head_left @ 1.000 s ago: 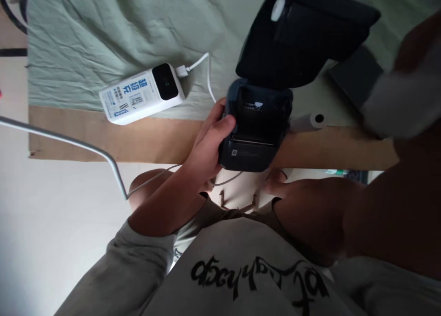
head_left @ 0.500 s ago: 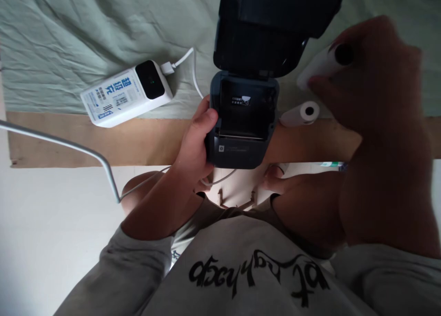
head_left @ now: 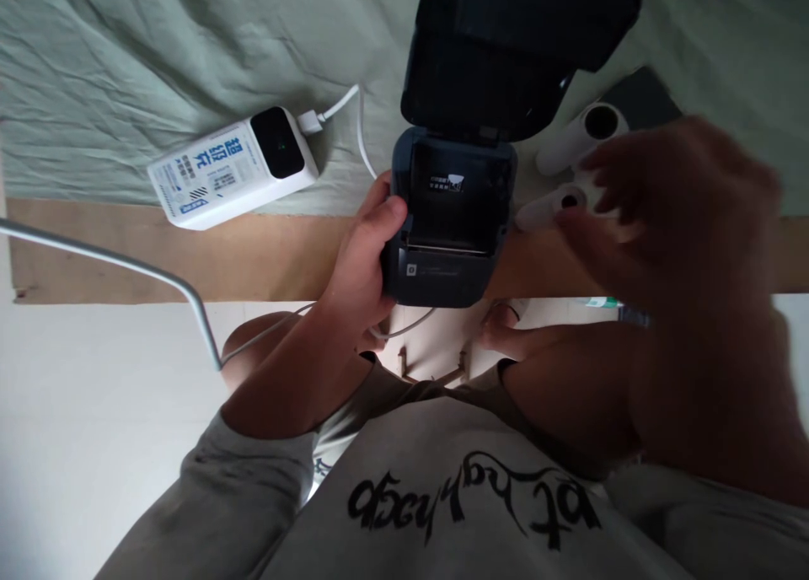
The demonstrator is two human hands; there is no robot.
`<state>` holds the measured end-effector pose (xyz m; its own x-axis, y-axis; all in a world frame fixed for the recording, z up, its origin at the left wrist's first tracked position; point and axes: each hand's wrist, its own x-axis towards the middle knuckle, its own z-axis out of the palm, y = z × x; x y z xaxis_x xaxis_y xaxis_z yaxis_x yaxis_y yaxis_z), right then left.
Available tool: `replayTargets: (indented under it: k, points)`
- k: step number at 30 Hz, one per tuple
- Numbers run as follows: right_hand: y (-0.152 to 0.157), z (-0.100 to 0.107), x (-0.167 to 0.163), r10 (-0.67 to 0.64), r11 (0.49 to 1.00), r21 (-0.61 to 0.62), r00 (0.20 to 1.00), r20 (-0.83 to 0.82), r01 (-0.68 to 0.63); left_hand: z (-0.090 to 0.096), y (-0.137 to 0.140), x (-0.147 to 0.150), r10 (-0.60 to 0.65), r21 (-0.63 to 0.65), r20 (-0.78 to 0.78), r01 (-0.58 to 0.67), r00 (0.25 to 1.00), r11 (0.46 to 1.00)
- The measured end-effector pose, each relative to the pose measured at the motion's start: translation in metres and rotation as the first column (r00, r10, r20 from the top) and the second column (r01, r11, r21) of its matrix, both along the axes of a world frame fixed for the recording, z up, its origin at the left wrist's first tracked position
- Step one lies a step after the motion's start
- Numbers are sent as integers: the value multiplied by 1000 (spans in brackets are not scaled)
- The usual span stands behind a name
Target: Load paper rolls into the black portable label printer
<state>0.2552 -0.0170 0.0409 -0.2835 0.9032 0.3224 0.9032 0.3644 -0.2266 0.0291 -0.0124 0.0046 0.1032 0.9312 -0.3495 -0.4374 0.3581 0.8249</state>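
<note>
My left hand (head_left: 370, 255) grips the left side of a dark label printer (head_left: 452, 276), its thumb over the edge. The printer's lid (head_left: 499, 49) is flipped up and back, and a small printed sticker shows inside the paper bay. To the right, a larger white paper roll (head_left: 562, 148) lies on the cloth. Just in front of it is a smaller white paper roll (head_left: 537, 209). My right hand (head_left: 670, 192) is over the right ends of these rolls, slightly blurred, with thumb and fingers apart. Its thumb tip overlaps the smaller roll's end; I cannot tell whether they touch.
A white power bank (head_left: 221, 175) lies at left with a white cable (head_left: 345, 99) plugged in. A dark flat object (head_left: 645, 95) lies behind the rolls. Green cloth (head_left: 190, 40) covers the surface up to a wooden edge (head_left: 284, 264). A grey-white cord (head_left: 126, 264) crosses the left side.
My right hand has let go of the larger paper roll, which now lies on the cloth, and has come down toward the smaller one. The left hand and printer have barely shifted.
</note>
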Motion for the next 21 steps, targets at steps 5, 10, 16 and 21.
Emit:
replayTargets:
  k: [5, 10, 16, 21]
  points:
    - [-3, -25, -8, 49, 999, -16, 985, 166, -47, -7, 0, -1, -59, 19, 35, 59, 998, 998]
    - [0, -34, -10, 170, 983, -43, 979, -112, -176, -9, 0, -3, -28, 72, 115, 19, 993, 997]
    - [0, -44, -16, 154, 983, -73, 971, -182, -169, -9, 0, -2, -29, 66, 82, 23, 996, 998]
    - [2, -36, -9, 202, 978, 30, 907, -369, -205, -8, -1, -2, -38, 126, 101, 25, 994, 992]
